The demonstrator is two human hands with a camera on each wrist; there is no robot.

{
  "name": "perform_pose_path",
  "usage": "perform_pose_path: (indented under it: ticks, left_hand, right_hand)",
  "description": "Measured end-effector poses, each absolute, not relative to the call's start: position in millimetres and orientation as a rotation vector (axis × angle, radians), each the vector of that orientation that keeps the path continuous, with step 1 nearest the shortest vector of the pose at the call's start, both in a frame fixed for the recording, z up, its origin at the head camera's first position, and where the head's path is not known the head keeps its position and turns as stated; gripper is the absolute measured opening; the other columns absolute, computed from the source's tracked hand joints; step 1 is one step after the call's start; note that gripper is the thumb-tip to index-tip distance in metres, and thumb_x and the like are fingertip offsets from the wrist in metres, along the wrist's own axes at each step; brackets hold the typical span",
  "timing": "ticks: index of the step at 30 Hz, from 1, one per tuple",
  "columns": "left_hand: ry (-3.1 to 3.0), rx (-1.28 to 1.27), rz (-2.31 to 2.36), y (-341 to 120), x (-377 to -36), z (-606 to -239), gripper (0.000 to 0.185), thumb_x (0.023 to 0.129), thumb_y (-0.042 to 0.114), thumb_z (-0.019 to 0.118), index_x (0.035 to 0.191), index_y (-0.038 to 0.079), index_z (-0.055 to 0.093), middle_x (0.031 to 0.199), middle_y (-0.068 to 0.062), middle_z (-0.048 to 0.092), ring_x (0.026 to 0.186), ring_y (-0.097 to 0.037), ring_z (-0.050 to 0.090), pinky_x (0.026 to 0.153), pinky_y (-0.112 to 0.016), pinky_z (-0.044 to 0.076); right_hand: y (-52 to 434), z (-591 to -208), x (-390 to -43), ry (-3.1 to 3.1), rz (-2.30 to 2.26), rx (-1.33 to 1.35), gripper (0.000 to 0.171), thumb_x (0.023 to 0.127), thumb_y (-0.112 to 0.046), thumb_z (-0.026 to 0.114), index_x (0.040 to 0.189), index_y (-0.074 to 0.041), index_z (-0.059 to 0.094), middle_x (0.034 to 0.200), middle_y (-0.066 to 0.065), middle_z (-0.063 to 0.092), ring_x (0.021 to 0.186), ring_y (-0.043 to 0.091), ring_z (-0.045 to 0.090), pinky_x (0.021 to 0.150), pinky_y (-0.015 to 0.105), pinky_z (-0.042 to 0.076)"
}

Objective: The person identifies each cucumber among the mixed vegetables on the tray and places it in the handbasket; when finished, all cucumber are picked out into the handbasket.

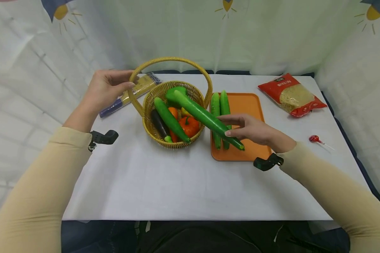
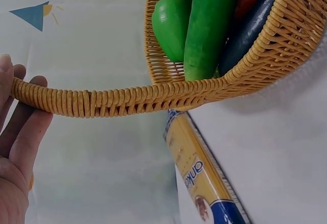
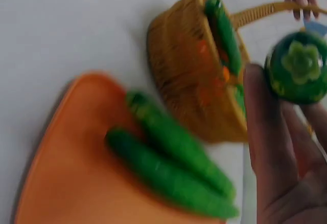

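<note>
Cucumber [image 1: 206,117], long and green, lies slantwise across the middle of the head view, its long axis running from upper left over the basket [image 1: 152,102] down to lower right over the orange tray [image 1: 256,105]; its lower end sits in the right hand [image 1: 251,130], so that hand is far the nearer of the two hands. At the left of the frame the left hand [image 1: 106,89] grips the basket's arched handle [image 1: 171,60], fingers curled round the weave, as the left wrist view confirms, with the arm reaching in from the lower left; behind it a packet of pasta [image 1: 130,95] lies on the worktop [image 1: 164,182]. Inside the basket are another cucumber, a dark aubergine [image 1: 159,123] and an orange pumpkin [image 1: 189,125]. Right of centre, two cucumbers [image 1: 220,109] rest along the tray's left edge; the right hand hovers above them, palm down, thumb and fingers pinching the long cucumber's tip, forearm coming from the lower right. Farther right lie a red packet [image 1: 291,94] and a lollipop [image 1: 315,139].
</note>
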State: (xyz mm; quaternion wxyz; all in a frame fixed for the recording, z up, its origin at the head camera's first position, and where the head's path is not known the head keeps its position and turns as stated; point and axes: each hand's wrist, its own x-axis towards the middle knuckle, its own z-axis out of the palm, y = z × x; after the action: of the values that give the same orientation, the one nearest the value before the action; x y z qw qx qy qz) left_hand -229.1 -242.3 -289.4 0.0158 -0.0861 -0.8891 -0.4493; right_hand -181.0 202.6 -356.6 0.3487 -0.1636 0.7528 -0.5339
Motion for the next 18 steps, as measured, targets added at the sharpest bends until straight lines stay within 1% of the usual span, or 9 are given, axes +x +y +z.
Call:
perform_pose_path:
  ticks: [5, 8, 9, 12, 13, 15, 16, 18]
  left_hand:
    - [-2.777, -0.271, -1.378, -240, -230, -288, 0.037, 0.097, 0.017, 0.072, 0.133, 0.009, 0.069, 0.106, 0.022, 0.075, 0.091, 0.010, 0.067, 0.077, -0.008, 0.052]
    - [-2.780, -0.262, -1.377, -239, -230, -287, 0.038, 0.097, 0.017, 0.073, 0.133, 0.010, 0.069, 0.106, 0.023, 0.075, 0.091, 0.010, 0.067, 0.077, -0.008, 0.052]
    - [-2.782, -0.258, -1.374, -239, -230, -287, 0.038, 0.097, 0.018, 0.073, 0.134, 0.011, 0.069, 0.106, 0.023, 0.075, 0.091, 0.010, 0.066, 0.077, -0.008, 0.052]
    - [-2.787, -0.246, -1.375, -239, -230, -286, 0.038, 0.097, 0.019, 0.072, 0.134, 0.011, 0.068, 0.105, 0.024, 0.075, 0.091, 0.010, 0.066, 0.076, -0.008, 0.052]
    - [-2.791, -0.244, -1.374, -239, -230, -286, 0.038, 0.097, 0.019, 0.072, 0.134, 0.011, 0.068, 0.106, 0.023, 0.075, 0.092, 0.010, 0.066, 0.077, -0.007, 0.052]
    - [-2.792, -0.240, -1.382, -240, -229, -287, 0.038, 0.097, 0.019, 0.072, 0.134, 0.010, 0.068, 0.106, 0.024, 0.075, 0.091, 0.010, 0.066, 0.075, -0.008, 0.052]
    - [-2.791, -0.239, -1.385, -240, -229, -287, 0.038, 0.097, 0.019, 0.072, 0.134, 0.011, 0.068, 0.105, 0.024, 0.075, 0.091, 0.010, 0.067, 0.074, -0.008, 0.052]
    - [-2.785, -0.242, -1.393, -241, -229, -288, 0.037, 0.097, 0.018, 0.072, 0.134, 0.011, 0.069, 0.104, 0.025, 0.074, 0.091, 0.009, 0.067, 0.073, -0.008, 0.052]
  right_hand:
    - [258, -365, -169, 1.989, -1.268, -0.439, 0.059, 0.101, -0.015, 0.066, 0.155, -0.008, 0.044, 0.154, 0.016, 0.048, 0.117, 0.016, 0.065, 0.098, 0.032, 0.057]
    - [286, -367, -163, 2.026, -1.220, -0.405, 0.058, 0.100, -0.015, 0.067, 0.154, -0.009, 0.046, 0.148, 0.010, 0.056, 0.118, 0.018, 0.063, 0.097, 0.031, 0.056]
    - [295, -368, -162, 2.043, -1.208, -0.389, 0.058, 0.100, -0.015, 0.067, 0.153, -0.008, 0.046, 0.145, 0.006, 0.059, 0.117, 0.017, 0.064, 0.096, 0.031, 0.057]
    - [318, -370, -160, 2.092, -1.177, -0.335, 0.059, 0.100, -0.015, 0.067, 0.154, -0.007, 0.045, 0.140, 0.002, 0.063, 0.113, 0.014, 0.066, 0.093, 0.029, 0.057]
    - [324, -371, -160, 2.111, -1.165, -0.312, 0.059, 0.100, -0.016, 0.067, 0.154, -0.007, 0.044, 0.140, 0.003, 0.063, 0.111, 0.012, 0.067, 0.092, 0.029, 0.058]
    - [334, -374, -162, 2.139, -1.149, -0.258, 0.061, 0.100, -0.019, 0.067, 0.155, -0.007, 0.042, 0.143, 0.007, 0.060, 0.109, 0.008, 0.067, 0.092, 0.028, 0.058]
    - [338, -376, -163, 2.157, -1.140, -0.235, 0.062, 0.101, -0.021, 0.066, 0.156, -0.008, 0.042, 0.146, 0.012, 0.057, 0.109, 0.007, 0.067, 0.091, 0.028, 0.058]
    - [343, -380, -167, 2.188, -1.133, -0.193, 0.063, 0.102, -0.024, 0.065, 0.157, -0.009, 0.040, 0.151, 0.016, 0.052, 0.109, 0.006, 0.065, 0.092, 0.031, 0.058]
